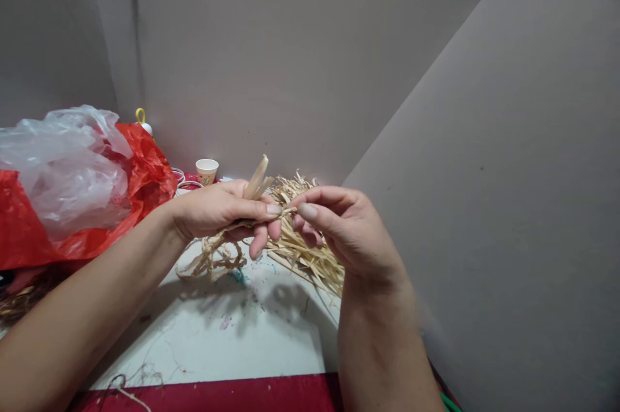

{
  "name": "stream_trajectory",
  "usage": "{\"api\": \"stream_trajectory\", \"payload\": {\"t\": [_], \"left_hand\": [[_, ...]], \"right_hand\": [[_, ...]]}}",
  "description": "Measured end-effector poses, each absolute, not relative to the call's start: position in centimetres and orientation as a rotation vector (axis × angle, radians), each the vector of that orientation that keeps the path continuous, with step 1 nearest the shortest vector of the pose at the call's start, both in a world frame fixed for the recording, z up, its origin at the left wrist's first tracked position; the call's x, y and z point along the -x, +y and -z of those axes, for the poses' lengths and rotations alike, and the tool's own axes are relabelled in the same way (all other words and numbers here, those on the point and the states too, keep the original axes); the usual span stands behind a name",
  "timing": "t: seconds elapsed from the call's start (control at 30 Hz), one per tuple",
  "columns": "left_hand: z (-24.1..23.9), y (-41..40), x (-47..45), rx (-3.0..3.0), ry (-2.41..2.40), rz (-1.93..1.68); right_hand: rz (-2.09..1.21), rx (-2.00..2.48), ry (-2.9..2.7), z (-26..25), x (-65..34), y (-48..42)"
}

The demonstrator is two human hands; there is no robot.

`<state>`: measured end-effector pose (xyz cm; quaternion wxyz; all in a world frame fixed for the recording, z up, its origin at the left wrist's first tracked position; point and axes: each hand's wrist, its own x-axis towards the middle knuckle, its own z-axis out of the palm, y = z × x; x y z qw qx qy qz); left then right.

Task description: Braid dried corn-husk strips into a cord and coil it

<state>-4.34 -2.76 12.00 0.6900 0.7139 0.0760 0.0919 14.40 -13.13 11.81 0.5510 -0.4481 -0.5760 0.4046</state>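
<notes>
A red plastic bag [151, 157] and crumpled clear plastic [72, 170] lie left of 1 paper cup [207, 172].

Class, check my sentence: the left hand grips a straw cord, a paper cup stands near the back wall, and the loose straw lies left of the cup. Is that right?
Not quite. The head view shows the loose straw lying right of the paper cup, not left. The left hand does grip a straw cord, and the cup stands near the back wall.
</notes>
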Motion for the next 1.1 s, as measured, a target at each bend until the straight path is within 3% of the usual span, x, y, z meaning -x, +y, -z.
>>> {"api": "stream_trajectory", "payload": {"t": [0.43, 1.1], "left_hand": [[-12.5, -2.7, 4.4, -1.661, 0.258, -0.34], [-12.1, -1.4, 4.9, -1.602, 0.164, -0.245]], "right_hand": [[-0.899, 1.063, -1.291, -11.8, -14.5, -12.8], [-0.957, 0.954, -1.344, -11.5, -14.6, -12.9]]}}
